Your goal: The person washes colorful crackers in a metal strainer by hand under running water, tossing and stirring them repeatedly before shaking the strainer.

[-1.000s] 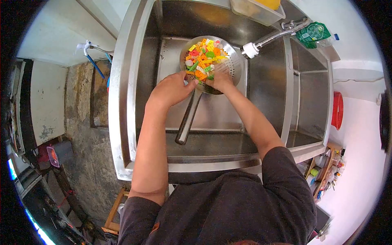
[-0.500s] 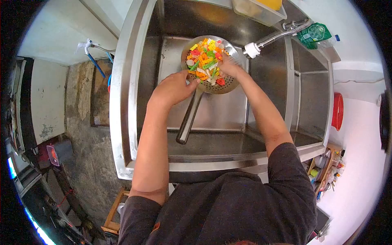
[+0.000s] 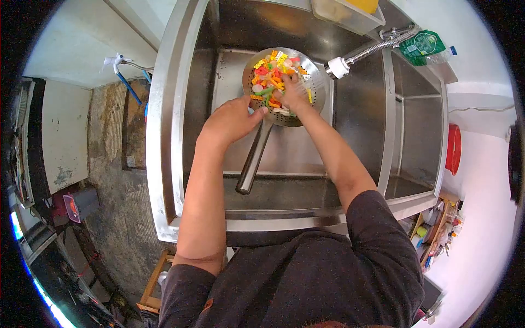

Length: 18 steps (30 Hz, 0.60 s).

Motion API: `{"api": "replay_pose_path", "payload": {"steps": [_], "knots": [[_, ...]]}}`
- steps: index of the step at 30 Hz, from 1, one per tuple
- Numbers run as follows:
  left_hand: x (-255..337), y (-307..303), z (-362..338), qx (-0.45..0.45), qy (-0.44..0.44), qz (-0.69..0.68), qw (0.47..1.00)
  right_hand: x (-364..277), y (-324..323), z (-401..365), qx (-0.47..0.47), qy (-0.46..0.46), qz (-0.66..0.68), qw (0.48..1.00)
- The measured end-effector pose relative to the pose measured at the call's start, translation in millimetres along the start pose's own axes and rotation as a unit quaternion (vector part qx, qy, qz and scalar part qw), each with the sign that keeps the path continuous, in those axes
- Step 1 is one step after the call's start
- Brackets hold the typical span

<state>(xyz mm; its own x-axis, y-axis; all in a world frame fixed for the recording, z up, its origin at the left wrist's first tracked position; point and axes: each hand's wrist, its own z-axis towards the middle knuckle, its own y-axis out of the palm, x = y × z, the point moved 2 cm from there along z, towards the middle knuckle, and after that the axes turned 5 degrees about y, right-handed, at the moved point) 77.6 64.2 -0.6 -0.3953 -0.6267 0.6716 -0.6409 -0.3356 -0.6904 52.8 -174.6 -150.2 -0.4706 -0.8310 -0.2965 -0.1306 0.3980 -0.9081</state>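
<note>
A round metal strainer (image 3: 316,98) with a perforated bowl and a long handle (image 3: 252,158) lies over the sink basin. Brightly coloured, ridged pieces (image 3: 265,82) in red, orange, yellow, green and white are heaped in its bowl, mostly toward the left side. My left hand (image 3: 232,120) grips the near left rim by the handle joint, thumb on top and fingers partly hidden below the edge. Inside the bowl, my right hand (image 3: 295,98) has its fingers and thumb curled around some of the pieces, its fingertips partly buried among them.
The stainless steel sink (image 3: 180,109) surrounds the strainer, with a second basin (image 3: 418,136) to the right. A white faucet head (image 3: 338,68) on a flexible metal hose hangs close to the strainer's right rim. At the back stand a plastic container (image 3: 350,19) and a green-labelled bottle (image 3: 424,46).
My right hand has moved left and inward from the bowl's right side, pushing the pieces toward the left. The left hand and strainer stay nearly in place.
</note>
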Motion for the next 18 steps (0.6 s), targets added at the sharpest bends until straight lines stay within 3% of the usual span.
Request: {"api": "replay_pose_path", "payload": {"steps": [5, 10, 12, 14, 18], "knots": [[7.5, -7.5, -2.6, -0.004, -0.004, -0.004, 1.0, 14.3, -13.3, 21.0, 0.034, -0.082, -0.012, 0.996], [2.0, -0.7, -0.3, 0.004, 0.012, -0.013, 1.0, 2.3, -69.5, 38.6, -0.11, -0.052, 0.002, 0.993], [6.0, -4.6, -1.8, -0.014, -0.001, -0.015, 1.0, 11.7, -59.5, 60.2, -0.1, -0.057, -0.018, 0.993], [7.1, -7.0, -2.9, -0.017, -0.006, -0.016, 1.0, 4.9, -62.7, 58.8, 0.058, -0.075, -0.053, 0.994], [7.4, -6.1, -1.6, -0.018, -0.013, -0.001, 1.0, -3.2, -27.7, 55.4, 0.103, -0.122, -0.024, 0.987]]}}
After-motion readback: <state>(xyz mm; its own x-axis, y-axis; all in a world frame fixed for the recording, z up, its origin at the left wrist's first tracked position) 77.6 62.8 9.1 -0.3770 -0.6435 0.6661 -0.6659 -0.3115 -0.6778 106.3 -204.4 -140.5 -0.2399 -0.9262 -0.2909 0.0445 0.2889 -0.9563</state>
